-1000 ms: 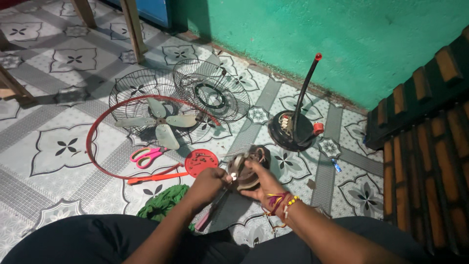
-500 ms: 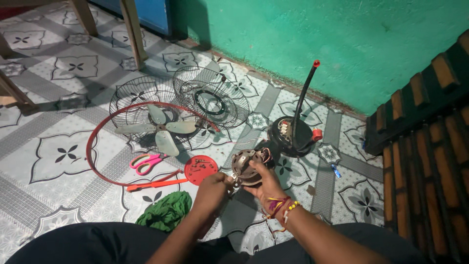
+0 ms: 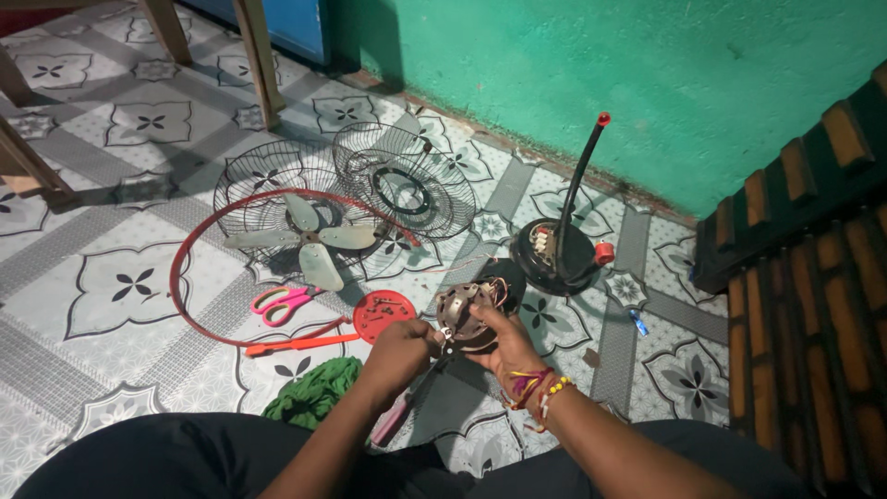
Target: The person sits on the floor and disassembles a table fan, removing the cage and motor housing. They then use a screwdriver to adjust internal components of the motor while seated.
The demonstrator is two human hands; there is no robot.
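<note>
Gripping the fan motor (image 3: 465, 312) above the tiled floor (image 3: 111, 305), the right hand (image 3: 506, 344) is cupping its underside; the left hand (image 3: 399, 349) is clenching a pink-handled screwdriver (image 3: 403, 413) against it; probably heavy, rigid, best held by its casing.

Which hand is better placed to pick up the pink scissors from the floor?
Left, probably. The left hand lies nearer the pink scissors, while the right hand cradles the fan motor on the far side.

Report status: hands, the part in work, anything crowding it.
Left hand and right hand both grip the fan motor above the tiled floor. Round red cap, orange tool, green cloth lie close on the left.
</note>
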